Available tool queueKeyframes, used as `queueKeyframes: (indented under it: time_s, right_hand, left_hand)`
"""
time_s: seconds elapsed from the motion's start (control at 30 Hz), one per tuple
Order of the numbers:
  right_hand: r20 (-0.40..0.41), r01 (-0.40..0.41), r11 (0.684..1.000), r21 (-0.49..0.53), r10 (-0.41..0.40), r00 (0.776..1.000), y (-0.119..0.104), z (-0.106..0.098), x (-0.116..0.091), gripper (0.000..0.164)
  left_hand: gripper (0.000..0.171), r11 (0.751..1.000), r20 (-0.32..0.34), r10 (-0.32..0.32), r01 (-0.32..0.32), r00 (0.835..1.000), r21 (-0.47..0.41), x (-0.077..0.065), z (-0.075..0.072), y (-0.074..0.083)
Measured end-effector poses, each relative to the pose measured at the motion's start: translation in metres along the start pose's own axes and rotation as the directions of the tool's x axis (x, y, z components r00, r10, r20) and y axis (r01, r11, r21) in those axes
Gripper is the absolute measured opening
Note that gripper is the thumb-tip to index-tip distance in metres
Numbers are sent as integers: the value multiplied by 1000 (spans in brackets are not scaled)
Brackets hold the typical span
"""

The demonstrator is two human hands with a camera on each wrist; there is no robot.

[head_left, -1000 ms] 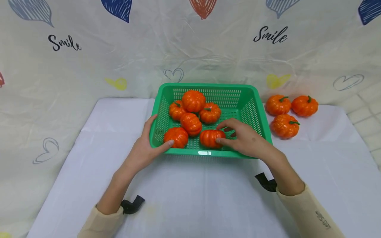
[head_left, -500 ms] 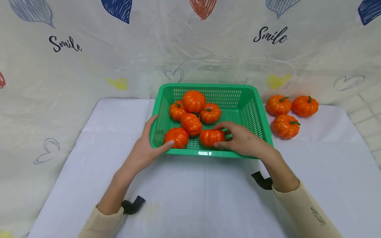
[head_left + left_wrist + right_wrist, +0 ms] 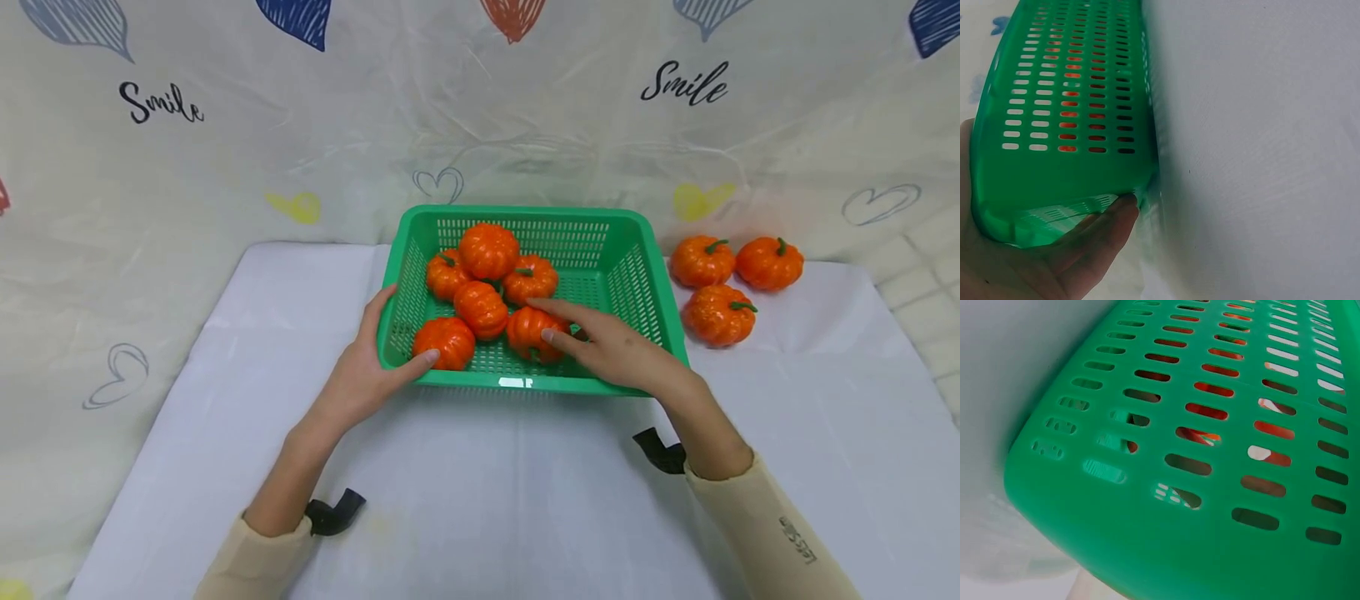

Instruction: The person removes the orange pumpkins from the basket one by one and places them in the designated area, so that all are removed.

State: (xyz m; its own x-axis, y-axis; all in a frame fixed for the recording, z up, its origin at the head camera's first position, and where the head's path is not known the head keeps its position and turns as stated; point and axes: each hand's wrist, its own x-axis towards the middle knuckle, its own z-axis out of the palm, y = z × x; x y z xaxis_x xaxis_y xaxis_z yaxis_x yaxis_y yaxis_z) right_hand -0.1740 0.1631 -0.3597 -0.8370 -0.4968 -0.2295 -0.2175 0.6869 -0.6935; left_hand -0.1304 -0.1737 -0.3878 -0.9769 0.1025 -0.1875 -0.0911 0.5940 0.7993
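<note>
Three speckled pumpkins (image 3: 718, 318) stood right of the slotted plastic basket (image 3: 465, 380) on the desk (image 3: 465, 483). The left hand (image 3: 363, 375) gripped the basket's left end; the right hand (image 3: 611, 343), half closed, held a glossy ribbed pumpkin (image 3: 524, 332) in its near part.

Nine pumpkins (image 3: 481, 310), one green basket (image 3: 606, 218), two hands (image 3: 362, 379)

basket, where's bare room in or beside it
In the basket: the back right corner, behind the right hand. On the table: in front of the basket between the arms, and left of it. Crowded: basket's left and middle, six pumpkins; outside its right wall, three more pumpkins.
</note>
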Motion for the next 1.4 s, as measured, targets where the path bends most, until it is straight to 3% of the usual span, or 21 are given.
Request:
queueKeyframes:
  time_s: [0.5,1.03,1.23,1.4]
  right_hand:
    - [-22,-11,999,-33,11,1000,0,-1,0,50]
    - [-59,-66,998,17,67,996,2,0,0,60]
    - [-133,-137,991,4,137,982,0,-1,-2,62]
    - [-197,-135,991,-3,132,971,-1,-4,-3,66]
  left_hand:
    - [101,1000,-4,9,-9,1000,-16,0,0,0]
    - [102,1000,-11,1,-1,1000,-2,-2,0,0]
    - [101,1000,-7,-1,1,1000,-12,-2,1,0]
    - [101,1000,-2,1,-1,1000,-18,-2,1,1]
